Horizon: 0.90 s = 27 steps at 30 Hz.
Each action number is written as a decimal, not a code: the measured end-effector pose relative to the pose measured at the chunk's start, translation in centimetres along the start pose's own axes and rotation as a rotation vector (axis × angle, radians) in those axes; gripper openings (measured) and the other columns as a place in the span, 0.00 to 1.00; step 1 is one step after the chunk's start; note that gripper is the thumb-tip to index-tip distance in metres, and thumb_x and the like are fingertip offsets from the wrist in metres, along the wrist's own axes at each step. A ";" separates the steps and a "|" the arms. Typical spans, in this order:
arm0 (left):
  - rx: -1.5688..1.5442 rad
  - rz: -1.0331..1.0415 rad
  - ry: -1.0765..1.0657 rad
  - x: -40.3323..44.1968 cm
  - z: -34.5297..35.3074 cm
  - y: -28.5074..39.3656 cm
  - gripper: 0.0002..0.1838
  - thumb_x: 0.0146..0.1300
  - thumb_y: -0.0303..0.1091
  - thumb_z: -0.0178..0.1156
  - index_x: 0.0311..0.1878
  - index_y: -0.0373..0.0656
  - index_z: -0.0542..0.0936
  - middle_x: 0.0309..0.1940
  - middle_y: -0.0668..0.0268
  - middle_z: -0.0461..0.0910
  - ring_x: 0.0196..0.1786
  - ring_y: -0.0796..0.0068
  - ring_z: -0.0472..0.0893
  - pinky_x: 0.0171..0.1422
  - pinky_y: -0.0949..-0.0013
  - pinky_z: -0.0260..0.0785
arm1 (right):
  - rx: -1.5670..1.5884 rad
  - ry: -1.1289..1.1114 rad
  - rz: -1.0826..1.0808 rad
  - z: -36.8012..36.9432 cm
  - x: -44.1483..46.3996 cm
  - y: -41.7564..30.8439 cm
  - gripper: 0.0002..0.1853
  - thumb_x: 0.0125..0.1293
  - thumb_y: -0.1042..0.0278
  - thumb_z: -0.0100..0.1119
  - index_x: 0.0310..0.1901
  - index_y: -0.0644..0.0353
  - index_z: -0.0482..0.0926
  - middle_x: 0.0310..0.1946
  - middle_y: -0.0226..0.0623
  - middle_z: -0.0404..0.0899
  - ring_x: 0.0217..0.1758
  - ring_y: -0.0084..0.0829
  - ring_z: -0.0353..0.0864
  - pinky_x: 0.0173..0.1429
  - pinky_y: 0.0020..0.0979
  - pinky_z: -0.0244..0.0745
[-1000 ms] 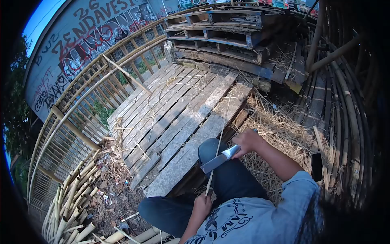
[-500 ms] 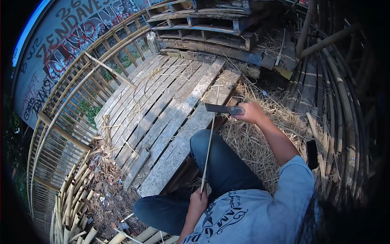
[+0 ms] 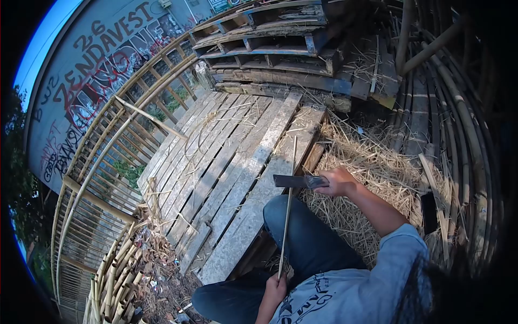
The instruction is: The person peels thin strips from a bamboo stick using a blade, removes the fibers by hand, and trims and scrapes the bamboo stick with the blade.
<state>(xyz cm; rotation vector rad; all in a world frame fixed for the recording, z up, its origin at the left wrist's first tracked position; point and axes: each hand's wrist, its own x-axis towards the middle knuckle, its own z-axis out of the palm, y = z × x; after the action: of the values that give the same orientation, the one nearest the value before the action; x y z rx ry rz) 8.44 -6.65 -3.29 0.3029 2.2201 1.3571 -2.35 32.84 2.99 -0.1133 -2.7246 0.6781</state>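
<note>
My left hand [image 3: 274,290] is closed low in front of my shirt, around the bottom end of a thin bamboo strip [image 3: 287,221]. The strip rises across my bent knee, and its upper end lies over the edge of the wooden platform [image 3: 232,218]. My right hand [image 3: 339,181] grips a broad, dark knife [image 3: 290,181] by its handle. The blade points left and crosses the strip above my knee; whether its edge touches the strip I cannot tell.
Shavings [image 3: 353,208] heap beside the platform on the right. Cut bamboo poles [image 3: 116,275] lie at lower left, and long poles [image 3: 458,124] at right. Behind are stacked pallets [image 3: 270,67] and a bamboo fence [image 3: 102,167]. A loose board [image 3: 195,248] rests on the platform.
The view has shifted, so the platform and fence sit a little further right. The knife and my right hand are slightly lower in view; both hands keep their holds.
</note>
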 end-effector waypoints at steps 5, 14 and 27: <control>-0.062 -0.111 -0.113 0.0 0.3 -0.5 0.17 0.73 0.37 0.49 0.28 0.37 0.73 0.19 0.75 0.67 0.27 0.86 0.64 0.30 0.71 0.60 | 0.089 0.056 0.157 0.2 0.3 2.1 0.27 0.54 0.33 0.62 0.32 0.55 0.78 0.20 0.42 0.79 0.25 0.48 0.81 0.35 0.45 0.75; 0.024 -0.046 -0.015 -0.2 0.6 1.3 0.17 0.72 0.36 0.49 0.27 0.36 0.72 0.17 0.74 0.65 0.25 0.84 0.63 0.28 0.70 0.59 | -0.169 -0.339 -0.336 -1.2 0.5 2.7 0.32 0.57 0.28 0.55 0.27 0.55 0.75 0.18 0.38 0.79 0.24 0.42 0.82 0.30 0.39 0.75; -0.333 -0.440 -0.376 2.5 -0.6 0.3 0.19 0.74 0.42 0.49 0.26 0.45 0.71 0.19 0.81 0.62 0.24 0.88 0.60 0.28 0.76 0.54 | 0.464 0.156 0.311 9.3 -11.1 -1.9 0.22 0.54 0.46 0.69 0.32 0.60 0.79 0.19 0.42 0.79 0.25 0.46 0.82 0.30 0.40 0.75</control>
<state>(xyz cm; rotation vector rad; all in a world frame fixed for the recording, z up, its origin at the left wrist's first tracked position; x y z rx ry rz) 5.99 -5.85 -3.54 -0.0506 1.6017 1.2711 4.99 25.36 -7.12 -0.4614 -2.3510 1.3087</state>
